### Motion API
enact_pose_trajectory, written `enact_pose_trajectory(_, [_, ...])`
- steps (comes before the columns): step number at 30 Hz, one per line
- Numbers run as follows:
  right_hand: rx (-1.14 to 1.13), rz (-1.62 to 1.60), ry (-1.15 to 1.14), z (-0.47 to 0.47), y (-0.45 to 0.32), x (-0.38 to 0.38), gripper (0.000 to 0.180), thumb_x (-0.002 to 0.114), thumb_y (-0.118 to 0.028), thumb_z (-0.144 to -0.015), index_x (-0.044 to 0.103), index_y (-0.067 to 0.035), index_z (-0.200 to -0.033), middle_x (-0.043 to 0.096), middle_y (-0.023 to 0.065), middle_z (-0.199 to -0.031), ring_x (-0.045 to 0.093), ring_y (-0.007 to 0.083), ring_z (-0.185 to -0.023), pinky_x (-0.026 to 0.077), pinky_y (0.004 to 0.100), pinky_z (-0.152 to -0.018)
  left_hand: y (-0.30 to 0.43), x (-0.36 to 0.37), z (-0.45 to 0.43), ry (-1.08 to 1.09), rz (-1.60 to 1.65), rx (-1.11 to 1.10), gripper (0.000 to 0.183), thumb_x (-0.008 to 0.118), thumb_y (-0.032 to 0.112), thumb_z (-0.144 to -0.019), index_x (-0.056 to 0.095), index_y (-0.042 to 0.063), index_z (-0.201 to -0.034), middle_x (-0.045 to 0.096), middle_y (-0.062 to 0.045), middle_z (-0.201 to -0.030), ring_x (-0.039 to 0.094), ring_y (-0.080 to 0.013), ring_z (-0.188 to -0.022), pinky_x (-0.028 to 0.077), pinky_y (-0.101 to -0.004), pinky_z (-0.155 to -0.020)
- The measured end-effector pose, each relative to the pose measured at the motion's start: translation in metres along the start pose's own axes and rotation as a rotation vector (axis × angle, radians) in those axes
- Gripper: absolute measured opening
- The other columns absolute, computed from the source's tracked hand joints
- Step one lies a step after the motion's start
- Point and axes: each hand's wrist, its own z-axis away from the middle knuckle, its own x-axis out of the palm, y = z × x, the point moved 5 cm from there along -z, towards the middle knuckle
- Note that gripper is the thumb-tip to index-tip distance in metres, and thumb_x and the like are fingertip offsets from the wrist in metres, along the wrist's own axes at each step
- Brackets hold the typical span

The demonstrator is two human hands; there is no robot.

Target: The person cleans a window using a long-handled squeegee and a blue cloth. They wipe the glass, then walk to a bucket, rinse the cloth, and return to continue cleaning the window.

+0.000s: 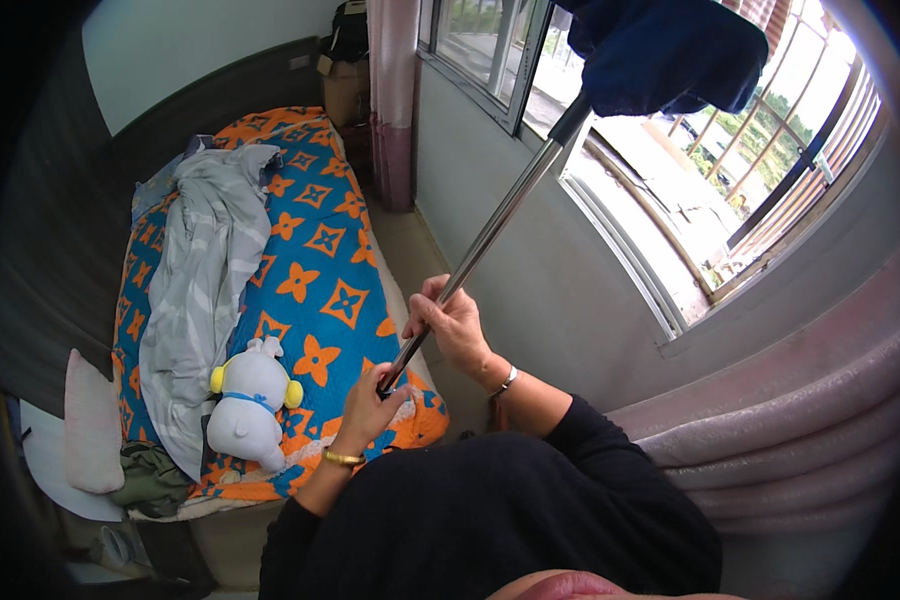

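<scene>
A metal pole (pixel 495 231) slants from my body up to the open window. My left hand (pixel 369 409) grips its lower end, beside the bed. Higher on the shaft, my right hand (pixel 450 322) is closed round it. Dark blue cloth (pixel 667 60), which looks like a garment, hangs at the pole's upper end in front of the window; how it is attached is hidden. Both wrists wear bands or bracelets.
The bed (pixel 322 300) on the left has a blue and orange cover, a crumpled grey quilt (pixel 202 247) and a white plush toy (pixel 247 405). Metal bars (pixel 776 131) stand outside the window. Pink curtains (pixel 787 420) hang at the right, with another (pixel 391 112) beyond the bed.
</scene>
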Motion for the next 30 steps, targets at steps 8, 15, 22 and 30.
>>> enact_pose_trajectory(8, [-0.05,0.042,-0.149,-0.011,-0.037,0.008,0.019,0.06,-0.011,-0.096,0.049,-0.001,-0.107,0.061,0.0067,-0.082,0.066,0.015,-0.072,0.057,0.0301,-0.068,0.056,-0.002,-0.019,0.254,-0.015,0.266,0.028,0.068,0.021,-0.092,0.05,0.005,-0.078,0.045,-0.001,-0.054,0.042,-0.0068,-0.048,0.033,-0.0264,-0.043])
enact_pose_trajectory(15, [-0.366,0.442,-0.106,-0.05,-0.131,-0.045,0.042,0.061,-0.015,-0.095,0.05,0.001,-0.132,0.062,0.0097,-0.107,0.061,0.0174,-0.097,0.054,0.0303,-0.078,0.074,-0.025,-0.029,0.082,0.222,0.142,0.031,0.065,0.022,-0.095,0.048,0.007,-0.074,0.041,0.006,-0.06,0.039,-0.0025,-0.053,0.03,-0.0209,-0.046])
enact_pose_trajectory(22, [-0.963,1.067,0.726,-0.105,-0.323,-0.16,0.101,0.087,-0.039,-0.069,0.032,-0.001,-0.145,0.041,0.022,-0.143,0.037,0.0334,-0.134,0.036,0.0463,-0.108,0.034,-0.063,0.011,0.0,0.466,-0.093,0.032,0.067,0.024,-0.094,0.048,0.01,-0.071,0.043,0.007,-0.06,0.04,-0.0013,-0.052,0.031,-0.0181,-0.045])
enact_pose_trajectory(30, [-0.973,1.302,0.403,-0.188,-0.324,-0.11,0.113,0.09,-0.037,-0.064,0.022,-0.01,-0.151,0.035,0.0235,-0.146,0.035,0.0391,-0.136,0.035,0.047,-0.113,-0.009,-0.075,0.054,-0.035,0.549,-0.251,0.03,0.07,0.017,-0.09,0.05,0.011,-0.067,0.042,0.007,-0.056,0.036,-0.0024,-0.045,0.029,-0.0193,-0.041])
